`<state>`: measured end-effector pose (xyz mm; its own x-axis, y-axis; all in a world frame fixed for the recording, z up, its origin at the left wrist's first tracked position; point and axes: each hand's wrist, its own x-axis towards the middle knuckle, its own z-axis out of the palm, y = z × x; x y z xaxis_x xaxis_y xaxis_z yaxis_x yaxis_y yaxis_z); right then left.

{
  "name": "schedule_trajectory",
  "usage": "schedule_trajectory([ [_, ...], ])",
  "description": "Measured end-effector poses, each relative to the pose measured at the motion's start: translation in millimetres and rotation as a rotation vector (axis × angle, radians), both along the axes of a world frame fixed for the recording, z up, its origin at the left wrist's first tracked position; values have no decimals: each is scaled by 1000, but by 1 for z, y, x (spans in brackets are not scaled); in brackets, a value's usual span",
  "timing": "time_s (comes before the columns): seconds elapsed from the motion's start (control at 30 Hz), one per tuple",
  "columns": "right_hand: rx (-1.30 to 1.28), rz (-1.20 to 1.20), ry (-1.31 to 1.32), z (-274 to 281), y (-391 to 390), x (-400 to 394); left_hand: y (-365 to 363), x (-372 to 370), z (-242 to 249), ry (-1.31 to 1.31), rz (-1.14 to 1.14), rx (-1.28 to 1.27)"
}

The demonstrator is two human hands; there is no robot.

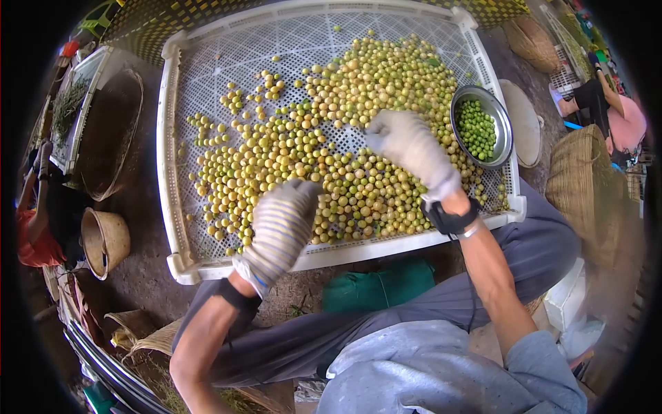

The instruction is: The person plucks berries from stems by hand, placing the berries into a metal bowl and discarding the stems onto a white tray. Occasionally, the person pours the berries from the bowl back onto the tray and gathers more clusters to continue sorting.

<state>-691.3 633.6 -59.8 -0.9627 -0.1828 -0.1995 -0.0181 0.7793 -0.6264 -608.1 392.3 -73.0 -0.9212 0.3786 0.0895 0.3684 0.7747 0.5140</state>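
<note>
Small round yellow-green fruits (265,155) lie spread over a white perforated plastic tray (345,257), heaped thickest at the far right. My left hand (283,221), in a striped knit glove, is over the fruits near the tray's front edge, its fingers curled together. In a pale glove, my right hand (403,141) is above the fruits beside a bare patch of mesh. Its fingers are bent inward and slightly blurred. Whatever either hand may hold is hidden. A metal bowl (508,134) of smaller, bright green fruits sits on the tray's right side.
My legs (531,241) are spread below the tray, with a green bundle (379,286) between them. A woven basket (576,172) stands at right and a tan bucket (105,241) at left. Other people sit at both sides, one in a pink top (629,124), one in an orange top (40,238).
</note>
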Motion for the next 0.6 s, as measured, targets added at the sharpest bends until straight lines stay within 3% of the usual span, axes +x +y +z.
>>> schedule_trajectory([
  [0.07,-218,-130,-54,29,13,25,-8,-17,-13,53,49,16],
  [0.13,-155,-139,-117,54,22,53,-14,-25,-13,111,-57,-104],
  [0.27,-137,59,-175,43,30,124,-17,-27,-16,161,-172,-306],
  [0.37,-130,169,-512,29,24,162,-21,-30,-25,173,-169,-451],
  [0.47,1,321,-467,18,26,175,-20,-33,-32,197,-159,-471],
  [0.6,-149,8,-90,18,54,152,-11,-31,-26,190,-149,-509],
])
